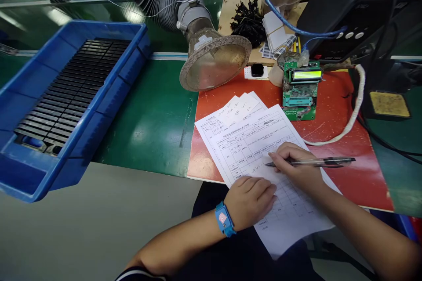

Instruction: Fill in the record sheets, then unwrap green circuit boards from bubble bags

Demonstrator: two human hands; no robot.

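Your right grip is pressed together, pinching a pen. The pen's long axis runs almost level across the view, its tip pointing left at a printed form (touching or just above the paper, you can't quite tell) and its back end reaching out over a red mat. Your left grip is curled closed on the form, holding nothing visible, so the right hand is the one on the pen. A blue wrist strap circles your left wrist. Beyond the papers, a green circuit board lies on the mat, and a blue tray sits well off to the left.
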